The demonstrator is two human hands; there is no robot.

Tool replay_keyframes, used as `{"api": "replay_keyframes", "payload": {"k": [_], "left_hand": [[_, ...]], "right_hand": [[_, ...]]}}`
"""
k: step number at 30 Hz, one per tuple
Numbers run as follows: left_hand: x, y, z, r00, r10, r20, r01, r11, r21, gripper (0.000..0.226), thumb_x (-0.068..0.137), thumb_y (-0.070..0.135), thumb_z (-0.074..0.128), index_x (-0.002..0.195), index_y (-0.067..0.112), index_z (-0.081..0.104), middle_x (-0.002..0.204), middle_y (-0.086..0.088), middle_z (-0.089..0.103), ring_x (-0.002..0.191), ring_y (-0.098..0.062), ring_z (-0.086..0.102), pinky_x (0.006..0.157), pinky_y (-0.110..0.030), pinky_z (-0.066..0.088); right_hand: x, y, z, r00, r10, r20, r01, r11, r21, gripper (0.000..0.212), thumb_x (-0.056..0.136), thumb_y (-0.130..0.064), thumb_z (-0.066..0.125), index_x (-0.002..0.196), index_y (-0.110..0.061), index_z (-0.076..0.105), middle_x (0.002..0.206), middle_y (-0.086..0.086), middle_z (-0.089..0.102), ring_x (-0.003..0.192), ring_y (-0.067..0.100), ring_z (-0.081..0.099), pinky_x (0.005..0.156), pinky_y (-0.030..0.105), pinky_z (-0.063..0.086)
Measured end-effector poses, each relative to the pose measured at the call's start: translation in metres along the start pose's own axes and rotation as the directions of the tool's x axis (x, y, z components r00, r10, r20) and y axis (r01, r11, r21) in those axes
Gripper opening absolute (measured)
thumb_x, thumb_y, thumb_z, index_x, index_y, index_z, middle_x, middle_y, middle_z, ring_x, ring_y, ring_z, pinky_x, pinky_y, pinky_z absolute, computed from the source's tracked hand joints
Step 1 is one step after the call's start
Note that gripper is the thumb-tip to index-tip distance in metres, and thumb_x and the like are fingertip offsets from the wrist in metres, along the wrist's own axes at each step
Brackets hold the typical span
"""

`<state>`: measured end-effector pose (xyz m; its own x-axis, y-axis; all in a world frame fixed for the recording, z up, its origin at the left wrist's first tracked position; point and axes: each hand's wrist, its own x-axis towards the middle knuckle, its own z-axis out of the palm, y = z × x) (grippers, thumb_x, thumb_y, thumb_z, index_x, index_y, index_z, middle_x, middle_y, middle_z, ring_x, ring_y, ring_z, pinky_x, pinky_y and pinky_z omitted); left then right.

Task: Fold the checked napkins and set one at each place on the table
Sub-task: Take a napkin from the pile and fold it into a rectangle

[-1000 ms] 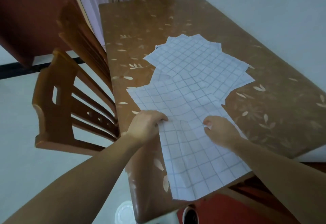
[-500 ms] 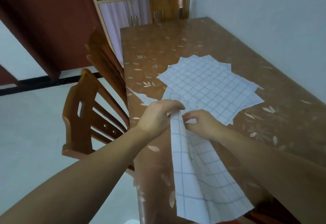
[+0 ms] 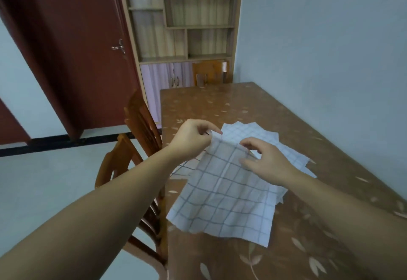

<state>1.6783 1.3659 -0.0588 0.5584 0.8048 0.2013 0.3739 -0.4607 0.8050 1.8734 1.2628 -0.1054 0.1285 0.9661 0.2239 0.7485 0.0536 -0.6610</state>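
Note:
A white checked napkin (image 3: 224,204) hangs lifted above the brown leaf-patterned table (image 3: 220,103), its lower edge trailing on the tabletop. My left hand (image 3: 193,136) pinches its upper left corner. My right hand (image 3: 266,163) grips the top edge a little to the right, fingers curled over the cloth. Behind my hands a loose pile of several more checked napkins (image 3: 259,134) lies spread flat on the table, partly hidden by the raised one.
Two wooden chairs (image 3: 136,130) stand along the table's left edge, and another chair (image 3: 211,75) is at the far end. The blue wall runs close along the table's right side. A shelf cabinet (image 3: 187,26) and a red door (image 3: 72,44) are behind.
Both hands have raised the napkin off the table and spread it wider. My head has tilted up, so more of the room shows.

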Motion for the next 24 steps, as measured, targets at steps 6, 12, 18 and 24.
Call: {"api": "replay_keyframes", "payload": {"k": [6, 12, 18, 24], "left_hand": [[-0.002, 0.015, -0.016, 0.997, 0.073, 0.032, -0.070, 0.992, -0.107, 0.017, 0.088, 0.006, 0.062, 0.089, 0.014, 0.077, 0.080, 0.011, 0.072, 0.075, -0.002, 0.067, 0.067, -0.018, 0.055], [-0.013, 0.016, -0.033, 0.993, 0.117, 0.023, -0.110, 0.976, -0.190, 0.036, 0.099, 0.020, 0.054, 0.065, 0.022, 0.068, 0.060, 0.016, 0.061, 0.060, 0.004, 0.055, 0.060, -0.014, 0.044], [-0.022, 0.022, -0.049, 0.987, 0.157, 0.015, -0.150, 0.964, -0.221, 0.032, 0.097, 0.017, 0.053, 0.071, 0.005, 0.068, 0.065, -0.002, 0.054, 0.063, -0.009, 0.049, 0.064, -0.026, 0.042], [-0.031, 0.029, -0.052, 0.982, 0.181, 0.061, -0.157, 0.945, -0.286, 0.044, 0.100, 0.033, 0.051, 0.066, 0.005, 0.059, 0.065, 0.002, 0.053, 0.064, -0.003, 0.051, 0.078, -0.022, 0.048]], "right_hand": [[0.003, -0.022, -0.008, 1.000, -0.011, 0.009, 0.011, 1.000, 0.005, 0.049, 0.088, -0.035, 0.068, 0.053, -0.013, 0.042, 0.049, -0.003, 0.036, 0.046, 0.009, 0.036, 0.050, 0.024, 0.028], [0.002, -0.047, -0.013, 1.000, -0.017, -0.008, 0.016, 0.999, -0.051, 0.038, 0.091, -0.034, 0.064, 0.061, -0.012, 0.053, 0.059, 0.001, 0.052, 0.054, 0.014, 0.048, 0.055, 0.028, 0.036], [0.005, -0.096, -0.014, 0.996, -0.061, -0.070, 0.068, 0.992, 0.109, 0.009, 0.079, -0.030, 0.078, 0.087, -0.027, 0.075, 0.086, -0.010, 0.075, 0.083, 0.004, 0.070, 0.075, 0.027, 0.056], [-0.005, -0.121, -0.014, 0.982, -0.093, -0.162, 0.113, 0.986, 0.124, 0.019, 0.093, -0.024, 0.064, 0.078, -0.020, 0.075, 0.074, -0.006, 0.074, 0.072, 0.010, 0.068, 0.066, 0.028, 0.050]]}}
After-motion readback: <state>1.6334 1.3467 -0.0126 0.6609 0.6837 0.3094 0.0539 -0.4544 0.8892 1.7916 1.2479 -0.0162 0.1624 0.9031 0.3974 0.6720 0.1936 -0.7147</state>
